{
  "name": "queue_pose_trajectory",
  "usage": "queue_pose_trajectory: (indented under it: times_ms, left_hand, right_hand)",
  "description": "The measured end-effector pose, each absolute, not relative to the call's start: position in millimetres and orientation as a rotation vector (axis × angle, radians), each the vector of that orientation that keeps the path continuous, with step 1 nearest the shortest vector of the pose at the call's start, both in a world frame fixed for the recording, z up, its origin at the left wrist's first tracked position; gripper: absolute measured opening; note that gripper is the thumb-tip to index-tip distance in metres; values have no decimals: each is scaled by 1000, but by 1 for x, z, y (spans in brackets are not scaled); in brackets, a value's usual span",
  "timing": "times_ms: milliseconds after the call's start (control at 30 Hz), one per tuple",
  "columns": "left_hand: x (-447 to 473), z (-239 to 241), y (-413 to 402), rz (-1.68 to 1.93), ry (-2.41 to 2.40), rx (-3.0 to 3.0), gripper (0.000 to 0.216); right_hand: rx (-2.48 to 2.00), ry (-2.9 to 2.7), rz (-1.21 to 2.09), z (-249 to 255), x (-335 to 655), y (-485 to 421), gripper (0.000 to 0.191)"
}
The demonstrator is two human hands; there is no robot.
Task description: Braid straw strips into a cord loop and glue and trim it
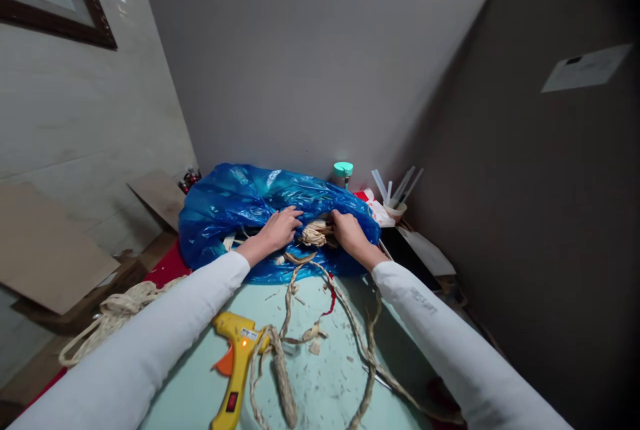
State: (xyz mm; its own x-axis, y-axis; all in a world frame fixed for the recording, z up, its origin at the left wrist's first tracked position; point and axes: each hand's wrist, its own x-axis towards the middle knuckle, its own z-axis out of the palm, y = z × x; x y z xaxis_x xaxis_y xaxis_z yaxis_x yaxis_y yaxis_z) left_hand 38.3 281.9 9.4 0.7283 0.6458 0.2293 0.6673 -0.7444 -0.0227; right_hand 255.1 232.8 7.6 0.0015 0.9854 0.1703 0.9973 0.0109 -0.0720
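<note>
A crumpled blue plastic bag (235, 207) lies at the far side of the pale green table (330, 383). Both my hands are at its opening. My left hand (279, 229) rests on the bag's edge with fingers curled over the plastic. My right hand (350, 230) grips the other edge, fingers closed. Between them sits a bundle of dried tan husk strips (314, 234), partly inside the bag. A braided husk cord (367, 343) trails from there across the table toward me.
A yellow glue gun (235, 367) with its light on lies near the front left. A paper cup of glue sticks (396, 207) and a teal-capped bottle (343, 173) stand behind the bag. Coiled rope (113, 313) and cardboard (45, 250) lie left. Grey panels wall the back and right.
</note>
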Motion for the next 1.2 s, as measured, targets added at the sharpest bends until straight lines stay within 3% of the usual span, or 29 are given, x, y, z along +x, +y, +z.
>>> queue_pose_trajectory:
  times_ms: [200,733,900,1200]
  left_hand:
    - [42,2,288,-324,-1069,-2811,34]
    - [39,9,282,-305,-1075,-2754,34]
    - [33,16,276,-314,-1032,-2773,28]
    - [33,28,244,-339,-858,-2853,44]
  right_hand:
    - [-2022,-2169,-152,16,243,218,31]
    - [-1633,-2280,293,1,239,210,30]
    - [-1672,-2211,385,5,239,213,30]
    - [-1842,-2017,396,-6,230,222,32]
